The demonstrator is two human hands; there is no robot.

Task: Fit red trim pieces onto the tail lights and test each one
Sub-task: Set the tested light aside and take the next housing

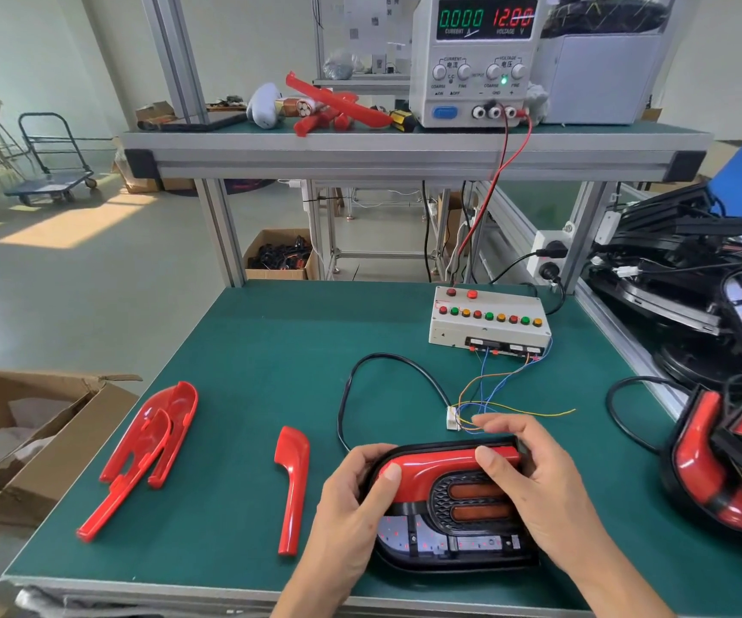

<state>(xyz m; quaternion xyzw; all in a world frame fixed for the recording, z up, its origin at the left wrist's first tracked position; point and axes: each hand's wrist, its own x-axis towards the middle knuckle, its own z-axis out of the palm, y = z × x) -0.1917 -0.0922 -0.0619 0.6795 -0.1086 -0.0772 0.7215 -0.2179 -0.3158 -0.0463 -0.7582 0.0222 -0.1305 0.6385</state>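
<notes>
At the far left edge an open cardboard box (25,430) sits beside the green bench (248,359). Two nested red trim pieces (146,448) lie at lower left, and a single curved trim piece (292,488) lies nearer the centre. The left hand (351,506) curls round the left end of the tail light (454,506), thumb pressing its fitted red trim (440,466). The right hand (534,488) grips its right end, thumb on the trim. Above right stands the button box (489,321); finished lights (726,466) rest at the right edge.

Green-topped bench (248,350) framed in aluminium, upper shelf (405,149) set above, glossy grey floor (70,269) lit by sunlight, trolley (54,171) parked by pale wall (25,46)
</notes>
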